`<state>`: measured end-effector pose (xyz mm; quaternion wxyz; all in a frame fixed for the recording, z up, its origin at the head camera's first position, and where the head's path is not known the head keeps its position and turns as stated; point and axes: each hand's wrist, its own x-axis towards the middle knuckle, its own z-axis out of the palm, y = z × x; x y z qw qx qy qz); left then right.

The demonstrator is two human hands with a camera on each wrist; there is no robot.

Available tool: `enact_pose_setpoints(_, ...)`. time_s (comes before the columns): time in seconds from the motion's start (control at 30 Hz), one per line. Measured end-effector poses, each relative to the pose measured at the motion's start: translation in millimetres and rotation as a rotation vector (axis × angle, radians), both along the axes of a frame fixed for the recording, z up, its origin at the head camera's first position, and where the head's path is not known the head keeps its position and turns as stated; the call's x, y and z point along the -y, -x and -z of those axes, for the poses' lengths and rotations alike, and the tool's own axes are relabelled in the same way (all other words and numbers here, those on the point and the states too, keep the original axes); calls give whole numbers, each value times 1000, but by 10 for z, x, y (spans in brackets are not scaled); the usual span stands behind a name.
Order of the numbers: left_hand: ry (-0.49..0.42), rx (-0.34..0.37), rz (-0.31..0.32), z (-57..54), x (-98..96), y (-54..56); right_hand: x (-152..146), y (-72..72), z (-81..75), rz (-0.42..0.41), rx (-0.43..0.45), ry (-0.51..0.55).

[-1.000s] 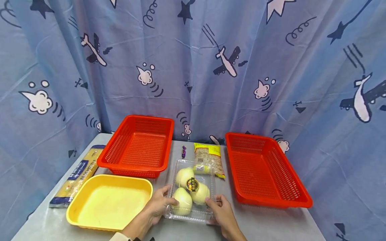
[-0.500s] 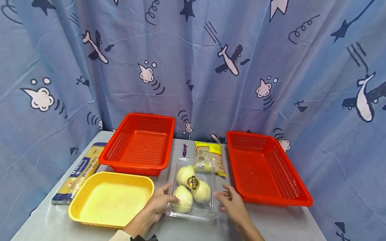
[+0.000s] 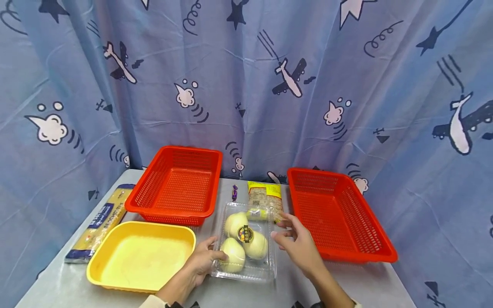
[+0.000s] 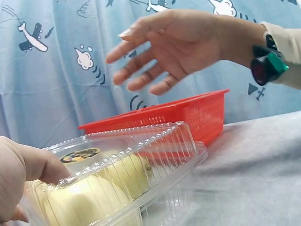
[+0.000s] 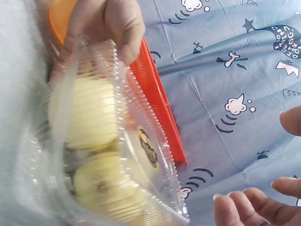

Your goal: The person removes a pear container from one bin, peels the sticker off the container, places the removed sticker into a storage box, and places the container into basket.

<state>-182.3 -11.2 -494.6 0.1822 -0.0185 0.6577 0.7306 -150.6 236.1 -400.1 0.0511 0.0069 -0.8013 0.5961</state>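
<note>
A clear plastic clamshell box (image 3: 256,270) stands before me in the head view, with three round pale-yellow fruits (image 3: 233,255) inside and a dark round sticker (image 3: 245,234) on its lid. My left hand (image 3: 202,262) grips its left side, thumb on top; most of the other fingers are hidden behind or under it. Off the box's right side, my right hand (image 3: 299,244) hovers with relaxed, spread fingers. The left wrist view shows that right hand (image 4: 183,44) holding nothing, above and apart from the box (image 4: 155,174), which looks tilted there.
Behind the box lies a yellow-topped bag (image 3: 265,193) of grainy contents, beside a small purple wrapped candy (image 3: 234,193). Red baskets stand at back left (image 3: 208,205) and right (image 3: 308,252). A yellow tray (image 3: 142,256) and a long noodle packet (image 3: 102,222) are at left.
My right hand has let go of the box's right side and moved up and to the right of it. The left hand keeps its grip, and the box has hardly moved.
</note>
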Motion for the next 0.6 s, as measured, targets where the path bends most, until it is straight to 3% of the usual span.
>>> enact_pose_setpoints(0.37,9,-20,-12,52,0,-4,118,303,-85,-162,-125,-83)
enact_pose_setpoints(0.6,0,-21,-12,27,3,-13,193,526,87,-240,-112,-126)
